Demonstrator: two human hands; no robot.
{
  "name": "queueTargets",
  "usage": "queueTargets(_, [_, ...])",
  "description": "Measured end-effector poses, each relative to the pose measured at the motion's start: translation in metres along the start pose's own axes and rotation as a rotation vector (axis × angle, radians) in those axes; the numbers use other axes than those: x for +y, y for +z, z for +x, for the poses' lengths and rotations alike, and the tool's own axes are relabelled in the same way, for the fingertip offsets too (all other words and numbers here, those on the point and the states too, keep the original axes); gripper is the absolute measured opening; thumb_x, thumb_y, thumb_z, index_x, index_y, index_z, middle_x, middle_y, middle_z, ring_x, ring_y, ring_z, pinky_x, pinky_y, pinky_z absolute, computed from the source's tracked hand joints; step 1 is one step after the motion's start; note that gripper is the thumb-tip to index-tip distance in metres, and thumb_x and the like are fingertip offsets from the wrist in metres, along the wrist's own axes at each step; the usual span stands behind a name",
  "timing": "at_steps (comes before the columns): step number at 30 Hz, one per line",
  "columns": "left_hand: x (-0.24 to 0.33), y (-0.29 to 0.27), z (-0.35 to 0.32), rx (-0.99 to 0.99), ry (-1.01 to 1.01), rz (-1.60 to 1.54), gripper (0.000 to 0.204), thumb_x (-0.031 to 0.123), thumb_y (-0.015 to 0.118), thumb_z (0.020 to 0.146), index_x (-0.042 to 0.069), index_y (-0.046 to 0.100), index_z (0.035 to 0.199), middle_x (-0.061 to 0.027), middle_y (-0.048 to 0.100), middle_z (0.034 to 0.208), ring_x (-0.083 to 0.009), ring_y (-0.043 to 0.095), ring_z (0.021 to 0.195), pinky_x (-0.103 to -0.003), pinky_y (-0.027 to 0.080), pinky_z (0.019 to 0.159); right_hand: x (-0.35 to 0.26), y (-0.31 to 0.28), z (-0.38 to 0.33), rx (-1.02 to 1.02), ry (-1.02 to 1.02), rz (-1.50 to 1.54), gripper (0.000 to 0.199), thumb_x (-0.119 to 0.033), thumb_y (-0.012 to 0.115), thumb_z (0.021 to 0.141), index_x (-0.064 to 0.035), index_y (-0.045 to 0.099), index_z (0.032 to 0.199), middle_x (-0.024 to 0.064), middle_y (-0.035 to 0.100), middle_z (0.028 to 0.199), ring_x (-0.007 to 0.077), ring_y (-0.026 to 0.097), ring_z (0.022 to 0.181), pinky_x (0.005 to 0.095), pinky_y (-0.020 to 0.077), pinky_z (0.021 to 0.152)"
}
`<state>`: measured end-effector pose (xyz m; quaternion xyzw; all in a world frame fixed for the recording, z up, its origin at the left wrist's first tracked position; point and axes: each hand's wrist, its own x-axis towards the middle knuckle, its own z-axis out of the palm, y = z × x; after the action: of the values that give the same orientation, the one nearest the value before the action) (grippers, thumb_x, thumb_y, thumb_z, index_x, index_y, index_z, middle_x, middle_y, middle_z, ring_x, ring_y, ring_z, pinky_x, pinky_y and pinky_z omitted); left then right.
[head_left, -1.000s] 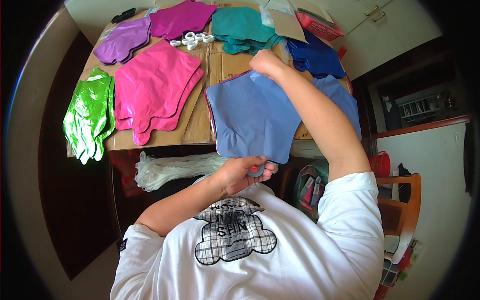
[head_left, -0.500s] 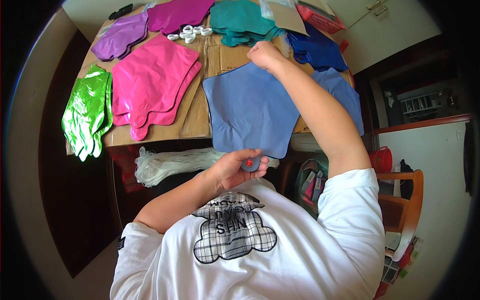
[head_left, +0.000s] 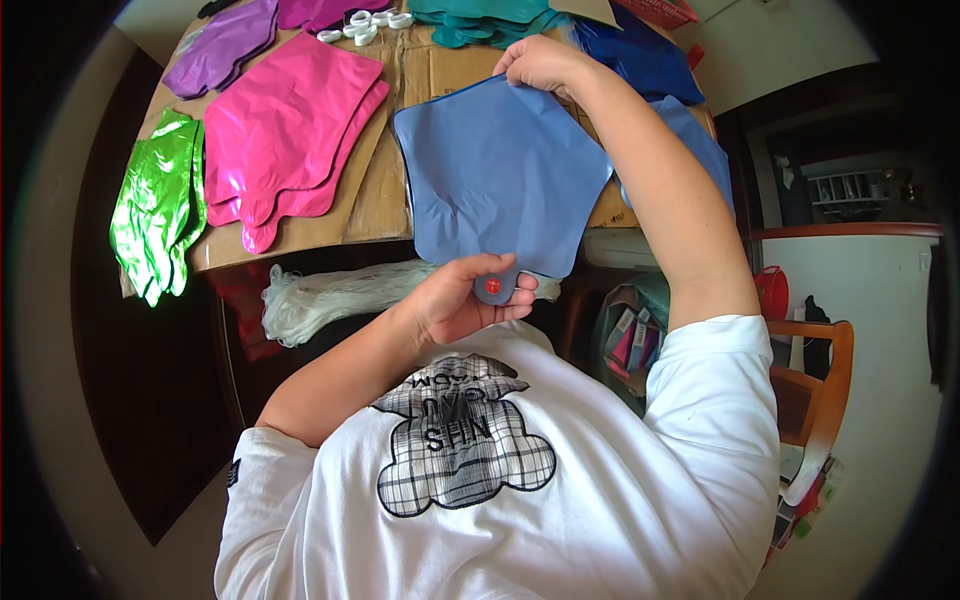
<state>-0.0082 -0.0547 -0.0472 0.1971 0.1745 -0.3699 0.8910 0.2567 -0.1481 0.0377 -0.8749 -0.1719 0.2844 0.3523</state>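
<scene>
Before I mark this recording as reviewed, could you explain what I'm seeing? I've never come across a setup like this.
There is no machine here: the bare hands belong to the person wearing the camera. It sits on the head and looks down through a wide fisheye lens, so straight edges bend near the rim.

The right hand pinches the upper edge of a flat blue piece; the left hand holds a rounded tab with a red spot at its lower edge.

On the cardboard-covered table lie green, pink, purple and teal pieces, plus small white rings.
</scene>
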Motion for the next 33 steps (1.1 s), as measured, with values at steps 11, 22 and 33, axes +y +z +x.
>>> queueTargets(11, [0.010, -0.009, -0.003, -0.135, 0.027, -0.013, 0.053, 0.028, 0.062, 0.089, -0.008, 0.047, 0.125, -0.0228, 0.061, 0.112, -0.0337, 0.063, 0.101, -0.047, 0.048, 0.097, 0.026, -0.003, 0.025, 0.009, 0.020, -0.001, 0.024, 0.005, 0.054, 0.073, 0.0015, 0.066, 0.094, 0.0073, 0.064, 0.081, 0.0144, 0.059, 0.072, 0.0282, 0.0503, 0.063])
queueTargets(22, [0.005, 0.011, 0.005, 0.129, 0.014, 0.069, 0.020, 0.019, 0.055, 0.095, 0.000, 0.056, 0.100, -0.0133, 0.064, 0.093, -0.0201, 0.062, 0.080, -0.038, 0.055, 0.081, 0.029, -0.009, 0.032, -0.008, -0.014, 0.002, 0.025, 0.004, 0.055, 0.072, 0.0013, 0.066, 0.095, 0.0070, 0.063, 0.081, 0.0137, 0.059, 0.072, 0.0280, 0.0504, 0.064])
queueTargets(33, [0.004, 0.009, 0.008, -0.050, -0.011, -0.150, 0.017, 0.018, 0.054, 0.095, 0.000, 0.054, 0.095, -0.0088, 0.061, 0.089, -0.0144, 0.054, 0.069, -0.037, 0.053, 0.078, 0.027, -0.007, 0.034, 0.014, -0.001, -0.021, 0.025, 0.004, 0.053, 0.072, 0.0011, 0.066, 0.093, 0.0079, 0.064, 0.082, 0.0148, 0.060, 0.072, 0.0291, 0.0512, 0.064])
